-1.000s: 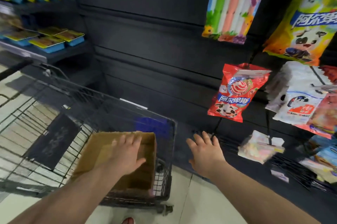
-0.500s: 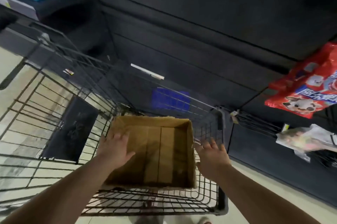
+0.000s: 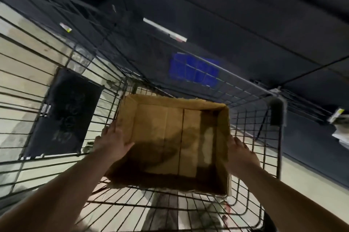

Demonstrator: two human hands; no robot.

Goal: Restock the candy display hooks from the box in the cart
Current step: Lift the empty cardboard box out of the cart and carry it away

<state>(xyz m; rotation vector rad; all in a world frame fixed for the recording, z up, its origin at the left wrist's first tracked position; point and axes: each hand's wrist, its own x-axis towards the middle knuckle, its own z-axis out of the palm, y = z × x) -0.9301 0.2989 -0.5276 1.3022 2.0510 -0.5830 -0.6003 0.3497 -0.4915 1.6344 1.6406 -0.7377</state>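
Note:
An open cardboard box point(image 3: 170, 128) sits in the wire cart point(image 3: 251, 129); its inside shows only bare cardboard and shadow. My left hand point(image 3: 111, 141) holds the box's left wall, thumb over the rim on the inside and fingers along the outside. Flat against the outside of the right wall lies my right hand point(image 3: 241, 152), fingers straight and pointing away from me. No candy is visible in the box or in either hand.
The cart's wire sides surround the box closely on the right. A black panel point(image 3: 64, 114) hangs on the cart's left side, a blue label point(image 3: 194, 71) on its far end. Beyond stands the dark display wall point(image 3: 245, 14); pale packets point(image 3: 341, 131) show at the right edge.
My view tipped down from the hanging candy to the cart. Both hands dropped to the box, the left going from above it to its left wall, the right from outside the cart to its right wall.

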